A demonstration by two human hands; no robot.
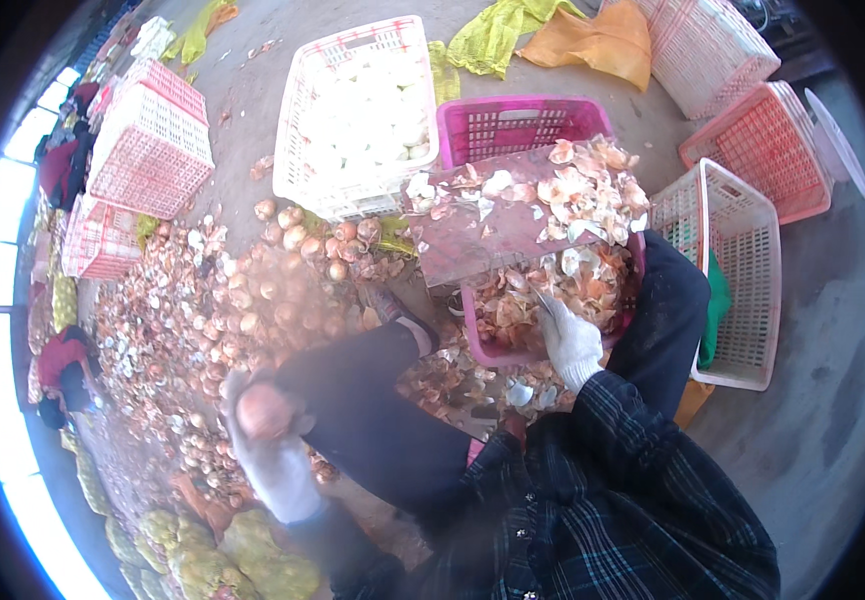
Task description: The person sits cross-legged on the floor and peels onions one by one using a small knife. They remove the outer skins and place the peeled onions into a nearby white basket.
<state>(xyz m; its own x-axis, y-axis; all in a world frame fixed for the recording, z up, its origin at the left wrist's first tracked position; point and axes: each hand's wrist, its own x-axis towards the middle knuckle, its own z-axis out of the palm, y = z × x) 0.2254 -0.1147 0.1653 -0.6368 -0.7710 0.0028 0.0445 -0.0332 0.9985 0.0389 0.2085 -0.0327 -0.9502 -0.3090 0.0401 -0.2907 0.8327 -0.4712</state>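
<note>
My left hand (275, 457), in a white glove, grips an unpeeled onion (264, 411) out to the left of my knee. In a white glove too, my right hand (573, 341) is over a pink plastic crate (496, 354) full of onion skins (511, 300). A thin pointed blade, apparently a small knife (543, 300), sticks out from its fingers; the handle is hidden. A board (470, 244) strewn with skins lies across the crate in front of me. Beyond my left hand spreads a heap of unpeeled onions (249, 322), partly blurred by a smear on the view.
A white crate (282, 169) of peeled onions stands ahead, beside a magenta crate (597, 112). More crates (740, 292) stand at right, and stacked ones (151, 142) at left. Mesh sacks (192, 555) lie at lower left. Another person (65, 364) bends at far left.
</note>
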